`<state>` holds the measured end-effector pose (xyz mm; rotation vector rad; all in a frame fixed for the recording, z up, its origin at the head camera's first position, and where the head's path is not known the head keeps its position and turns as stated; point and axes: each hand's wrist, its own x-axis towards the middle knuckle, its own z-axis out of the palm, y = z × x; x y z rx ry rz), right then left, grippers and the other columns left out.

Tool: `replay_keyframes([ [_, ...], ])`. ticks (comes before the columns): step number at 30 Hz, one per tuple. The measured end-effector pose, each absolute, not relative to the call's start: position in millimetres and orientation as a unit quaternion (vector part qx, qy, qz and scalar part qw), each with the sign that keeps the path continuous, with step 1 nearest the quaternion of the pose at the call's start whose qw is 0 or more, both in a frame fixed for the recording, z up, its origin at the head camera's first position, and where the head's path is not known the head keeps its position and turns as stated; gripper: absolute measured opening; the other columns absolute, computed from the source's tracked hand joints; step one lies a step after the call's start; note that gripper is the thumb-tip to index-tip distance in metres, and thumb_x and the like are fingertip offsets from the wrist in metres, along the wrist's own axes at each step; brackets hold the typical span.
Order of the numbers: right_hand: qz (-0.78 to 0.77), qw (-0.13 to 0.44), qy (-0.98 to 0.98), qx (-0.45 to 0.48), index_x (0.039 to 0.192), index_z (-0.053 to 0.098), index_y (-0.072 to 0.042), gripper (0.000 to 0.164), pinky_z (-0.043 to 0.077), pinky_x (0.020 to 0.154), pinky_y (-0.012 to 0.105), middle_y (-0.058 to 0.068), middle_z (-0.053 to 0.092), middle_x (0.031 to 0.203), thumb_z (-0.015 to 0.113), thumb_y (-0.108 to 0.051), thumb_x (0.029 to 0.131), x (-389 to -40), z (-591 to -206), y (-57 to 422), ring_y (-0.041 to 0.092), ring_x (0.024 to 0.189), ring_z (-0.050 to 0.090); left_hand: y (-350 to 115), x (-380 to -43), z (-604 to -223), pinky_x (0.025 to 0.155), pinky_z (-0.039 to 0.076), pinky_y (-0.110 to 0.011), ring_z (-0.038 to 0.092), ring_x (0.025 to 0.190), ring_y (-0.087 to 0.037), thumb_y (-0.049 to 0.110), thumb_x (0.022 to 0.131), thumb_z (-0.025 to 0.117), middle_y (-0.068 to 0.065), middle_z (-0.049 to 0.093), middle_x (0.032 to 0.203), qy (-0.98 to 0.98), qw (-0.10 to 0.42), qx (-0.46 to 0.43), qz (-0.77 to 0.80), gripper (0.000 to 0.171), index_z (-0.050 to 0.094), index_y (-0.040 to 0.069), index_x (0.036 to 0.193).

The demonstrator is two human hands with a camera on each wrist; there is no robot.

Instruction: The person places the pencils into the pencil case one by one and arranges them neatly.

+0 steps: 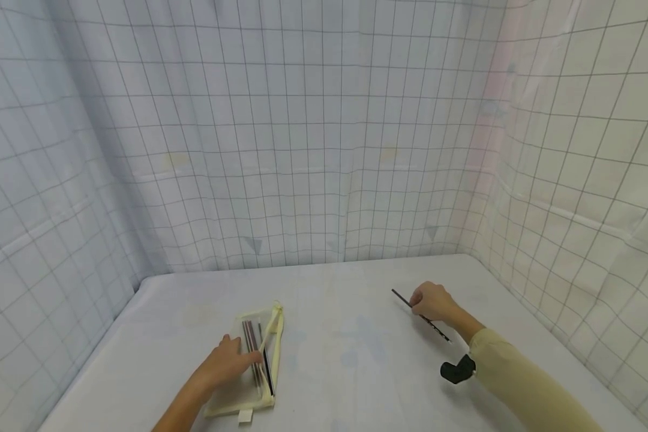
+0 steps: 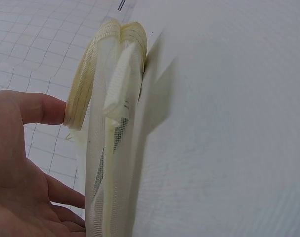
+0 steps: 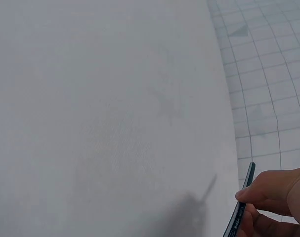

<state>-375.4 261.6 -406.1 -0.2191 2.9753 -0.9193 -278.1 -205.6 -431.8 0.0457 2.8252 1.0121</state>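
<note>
A mesh pencil pouch with pale yellow zip trim lies at the front left in the head view. Its zip side gapes, and several slim dark pencils show through the mesh. My left hand rests over the pouch, the thumb hooked at the yellow zip edge, which it holds drawn back. The other fingertips lie against the mesh. Over on the right, my right hand pinches a dark pencil between thumb and fingers, near its middle. Pale lettering marks the pencil in the right wrist view.
A white cloth covers the table. White grid-patterned curtains stand behind it and at both sides. A black device sits at the right sleeve. A small white tag sticks out of the pouch's front edge.
</note>
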Motion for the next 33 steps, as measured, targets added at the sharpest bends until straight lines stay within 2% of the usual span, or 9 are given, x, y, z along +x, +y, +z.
replay_keyframes([
  [11, -0.407, 0.059, 0.91, -0.052, 0.105, 0.073, 0.004, 0.017, 0.061, 0.067, 0.035, 0.01, 0.068, 0.099, 0.073, 0.0, 0.089, -378.0, -398.8, 214.5, 0.024, 0.083, 0.068, -204.3, -278.2, -430.9, 0.112, 0.019, -0.074, 0.015, 0.14, -0.068, 0.044, 0.087, 0.067, -0.054, 0.01, 0.15, 0.94, 0.071, 0.014, 0.335, 0.097, 0.032, -0.028, 0.143],
  [21, -0.473, 0.093, 0.876, -0.04, 0.106, 0.074, 0.002, 0.017, 0.062, 0.068, 0.035, 0.008, 0.07, 0.093, 0.076, -0.002, 0.09, -376.1, -406.5, 169.9, 0.021, 0.077, 0.068, -204.1, -278.7, -429.4, 0.112, 0.022, -0.073, 0.017, 0.139, -0.069, 0.044, 0.088, 0.066, -0.055, 0.012, 0.149, 0.944, 0.071, 0.02, 0.322, 0.095, 0.034, -0.028, 0.141],
  [33, -0.513, 0.117, 0.849, -0.043, 0.102, 0.074, 0.002, 0.015, 0.061, 0.066, 0.034, 0.01, 0.068, 0.09, 0.077, 0.0, 0.088, -372.2, -402.3, 127.6, 0.018, 0.07, 0.063, -205.9, -279.0, -428.0, 0.112, 0.017, -0.074, 0.013, 0.14, -0.068, 0.045, 0.088, 0.067, -0.054, 0.009, 0.15, 0.936, 0.086, 0.017, 0.34, 0.098, 0.031, -0.028, 0.143],
])
